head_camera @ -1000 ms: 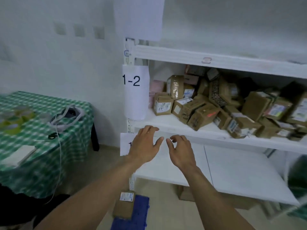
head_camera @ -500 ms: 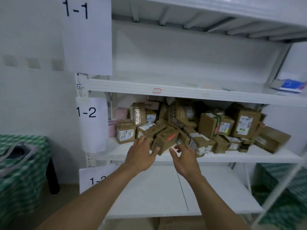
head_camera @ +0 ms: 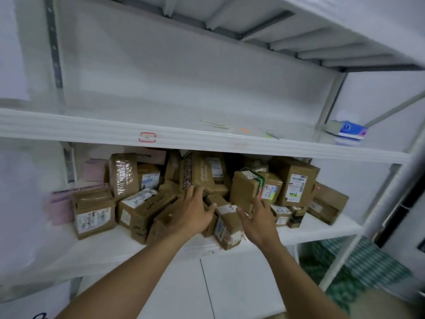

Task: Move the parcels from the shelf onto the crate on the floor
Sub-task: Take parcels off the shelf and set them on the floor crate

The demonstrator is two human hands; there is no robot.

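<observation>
Several brown cardboard parcels are piled on the middle board of a white shelf. My left hand lies open, fingers spread, on top of a tilted parcel near the front edge. My right hand is open beside a small parcel with white labels that stands between both hands. Behind it sits a taller parcel with green tape. Neither hand grips anything. The crate is out of view.
A blue and white packet lies on the upper shelf board at the right. Pink parcels sit at the left end of the pile. A lower white board lies under my arms. Green checked cloth shows lower right.
The view has risen and closed in on the shelf. Both hands have moved forward from below the shelf edge onto the pile; the crate and table left the view.
</observation>
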